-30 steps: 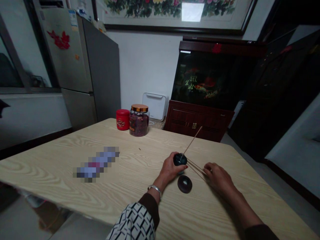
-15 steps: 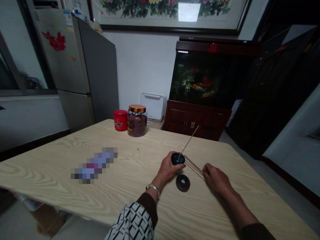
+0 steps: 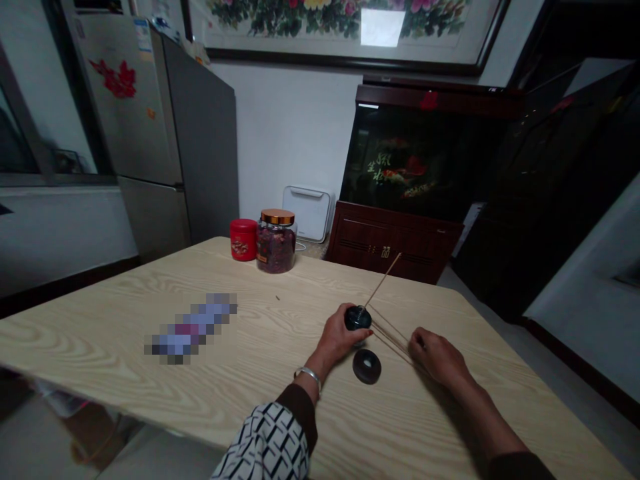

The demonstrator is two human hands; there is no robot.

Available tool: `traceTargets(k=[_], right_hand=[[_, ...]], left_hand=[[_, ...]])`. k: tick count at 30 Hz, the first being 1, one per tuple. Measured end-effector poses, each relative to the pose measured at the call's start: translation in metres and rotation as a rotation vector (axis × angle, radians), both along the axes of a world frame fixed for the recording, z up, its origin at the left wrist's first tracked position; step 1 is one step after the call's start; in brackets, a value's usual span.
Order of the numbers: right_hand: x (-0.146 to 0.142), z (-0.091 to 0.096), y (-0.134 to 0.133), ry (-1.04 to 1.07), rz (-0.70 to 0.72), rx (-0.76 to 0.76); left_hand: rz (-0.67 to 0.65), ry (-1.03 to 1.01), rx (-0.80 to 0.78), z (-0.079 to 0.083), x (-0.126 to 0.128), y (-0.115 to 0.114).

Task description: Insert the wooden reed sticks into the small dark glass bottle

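A flower painting [image 3: 340, 27] hangs over a fish tank [image 3: 425, 160] on a wooden cabinet [image 3: 385, 243], a fridge [image 3: 200, 133] to the left.

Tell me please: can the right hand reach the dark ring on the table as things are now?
Probably yes. The right hand rests on the table close to the dark ring, and only the thin sticks lie between them, which look easy to pass over.

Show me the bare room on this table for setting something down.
Bare wood lies on the table between the blurred item and the left hand, and beyond the right hand. Crowded: the left hand's dark round piece, the dark disc, the sticks.
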State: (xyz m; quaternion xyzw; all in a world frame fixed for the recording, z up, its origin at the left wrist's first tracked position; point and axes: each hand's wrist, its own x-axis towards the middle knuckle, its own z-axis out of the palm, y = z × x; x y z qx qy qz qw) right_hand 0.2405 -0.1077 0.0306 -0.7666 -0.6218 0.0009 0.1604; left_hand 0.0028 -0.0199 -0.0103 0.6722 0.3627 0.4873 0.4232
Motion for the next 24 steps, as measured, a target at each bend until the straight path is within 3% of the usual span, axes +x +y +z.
traceTargets(k=[3,6,9,12,16,24], right_hand=[[0.006,0.009,-0.003,0.165,-0.023,0.234],[0.003,0.026,-0.002,0.572,-0.068,0.563],[-0.020,0.049,0.003,0.988,-0.052,0.800],[-0.053,0.067,0.013,1.063,0.060,0.921],[-0.084,0.076,0.031,0.881,0.183,0.968],[-0.098,0.063,0.050,0.795,0.203,0.780]], left_hand=[[-0.005,0.005,-0.005,0.000,-0.001,-0.001],[-0.012,0.003,0.002,0.000,-0.001,-0.001],[-0.015,0.001,0.005,0.000,-0.001,-0.001],[-0.012,0.002,-0.004,-0.001,-0.001,-0.001],[-0.016,-0.009,0.007,-0.001,0.000,0.000],[-0.010,-0.005,0.019,0.002,-0.002,-0.002]])
